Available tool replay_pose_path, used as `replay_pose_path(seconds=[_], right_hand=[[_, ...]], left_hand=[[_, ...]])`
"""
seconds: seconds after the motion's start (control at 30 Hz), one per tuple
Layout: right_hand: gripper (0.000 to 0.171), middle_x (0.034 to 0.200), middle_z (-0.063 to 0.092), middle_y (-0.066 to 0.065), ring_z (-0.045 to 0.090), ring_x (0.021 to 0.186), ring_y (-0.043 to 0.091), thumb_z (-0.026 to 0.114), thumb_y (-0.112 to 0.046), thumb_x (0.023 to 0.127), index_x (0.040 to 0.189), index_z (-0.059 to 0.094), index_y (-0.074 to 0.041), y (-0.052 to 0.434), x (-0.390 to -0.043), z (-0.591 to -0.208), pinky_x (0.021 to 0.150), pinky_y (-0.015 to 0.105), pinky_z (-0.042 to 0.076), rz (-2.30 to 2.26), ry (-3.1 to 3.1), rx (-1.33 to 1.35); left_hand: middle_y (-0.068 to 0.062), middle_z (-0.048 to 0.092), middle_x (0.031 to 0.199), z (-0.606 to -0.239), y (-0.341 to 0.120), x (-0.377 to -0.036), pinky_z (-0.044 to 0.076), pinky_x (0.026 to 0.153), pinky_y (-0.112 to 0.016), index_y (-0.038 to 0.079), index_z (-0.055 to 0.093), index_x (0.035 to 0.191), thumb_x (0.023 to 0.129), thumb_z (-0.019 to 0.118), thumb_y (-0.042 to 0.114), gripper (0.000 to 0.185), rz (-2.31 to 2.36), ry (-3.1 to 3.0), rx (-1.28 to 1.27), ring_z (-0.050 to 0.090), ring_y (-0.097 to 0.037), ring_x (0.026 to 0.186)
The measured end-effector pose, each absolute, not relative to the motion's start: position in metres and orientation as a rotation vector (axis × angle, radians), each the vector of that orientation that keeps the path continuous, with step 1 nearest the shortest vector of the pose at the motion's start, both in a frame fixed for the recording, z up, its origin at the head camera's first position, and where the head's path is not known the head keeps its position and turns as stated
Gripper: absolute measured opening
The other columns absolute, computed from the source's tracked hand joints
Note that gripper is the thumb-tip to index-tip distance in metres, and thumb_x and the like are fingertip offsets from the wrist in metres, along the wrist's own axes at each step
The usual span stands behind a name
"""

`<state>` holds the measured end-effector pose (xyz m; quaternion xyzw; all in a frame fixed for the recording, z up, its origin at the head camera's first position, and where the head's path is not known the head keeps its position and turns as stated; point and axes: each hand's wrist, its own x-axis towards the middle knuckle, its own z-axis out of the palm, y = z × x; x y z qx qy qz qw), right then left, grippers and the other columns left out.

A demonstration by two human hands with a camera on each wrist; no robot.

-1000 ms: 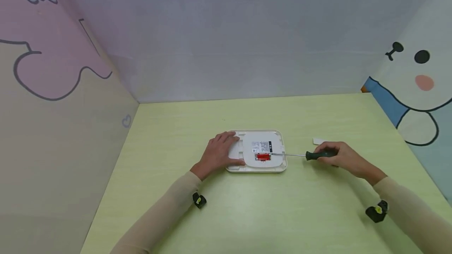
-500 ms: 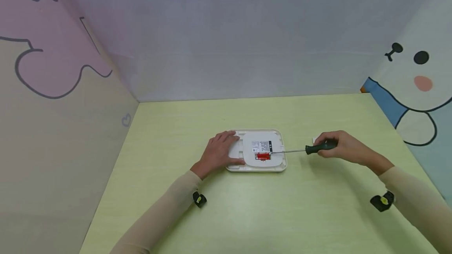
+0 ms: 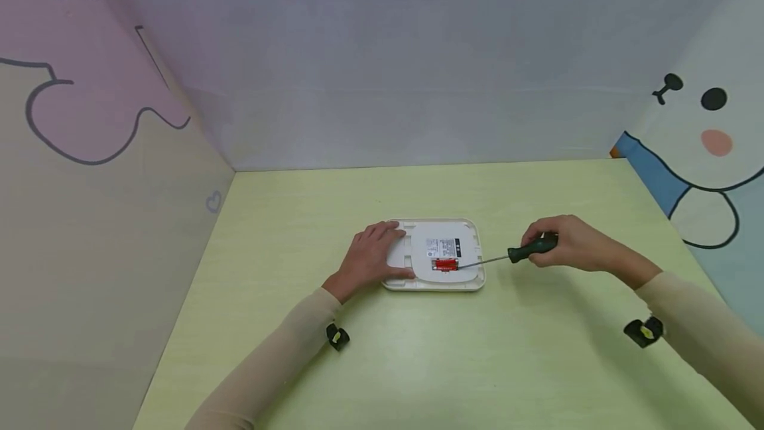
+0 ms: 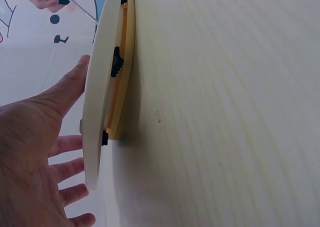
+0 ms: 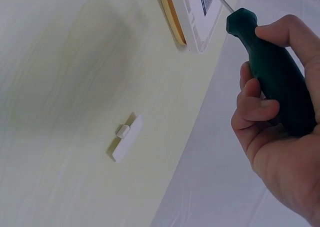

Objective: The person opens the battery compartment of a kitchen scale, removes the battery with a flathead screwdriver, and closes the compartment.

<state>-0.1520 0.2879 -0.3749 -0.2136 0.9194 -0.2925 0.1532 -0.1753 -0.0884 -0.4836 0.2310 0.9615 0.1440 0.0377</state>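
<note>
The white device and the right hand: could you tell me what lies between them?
Only the screwdriver's metal shaft, running from the right hand to the white device; bare table below, in the head view.

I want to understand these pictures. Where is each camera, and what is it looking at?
Head: worn on the person's head, looking down at the green table; shows both sleeved arms, the left hand pressing on the white device and the right hand gripping the screwdriver.
Left wrist: beside the left hand, looking edge-on along the white device.
Right wrist: behind the right hand, looking along the screwdriver and down at a small white cover.
Shared: the white device and the screwdriver show in all three.
</note>
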Motion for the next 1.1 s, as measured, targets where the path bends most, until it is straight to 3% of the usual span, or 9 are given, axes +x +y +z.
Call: replay_pose_path(seconds=[0.53,1.1], right_hand=[[0.015,0.085,0.06,-0.004,0.05,0.07,0.01,0.071,-0.008,0.077,0.089,0.071,-0.017,0.246,-0.158,-0.351,0.06,0.024,0.043,-0.592,2.696,-0.812],[0.016,0.086,0.062,-0.004,0.052,0.072,0.01,0.074,-0.008,0.077,0.089,0.07,-0.018,0.255,-0.16,-0.343,0.062,0.025,0.046,-0.589,2.674,-0.803]], left_hand=[[0.003,0.037,0.153,-0.484,-0.091,-0.178,0.037,0.108,-0.047,0.024,0.05,0.14,0.07,0.069,0.075,0.089,0.413,2.951,0.737,0.034,-0.024,0.141],[0.003,0.038,0.153,-0.482,-0.088,-0.177,0.037,0.108,-0.046,0.024,0.051,0.14,0.07,0.069,0.075,0.088,0.406,2.955,0.742,0.035,-0.023,0.14]])
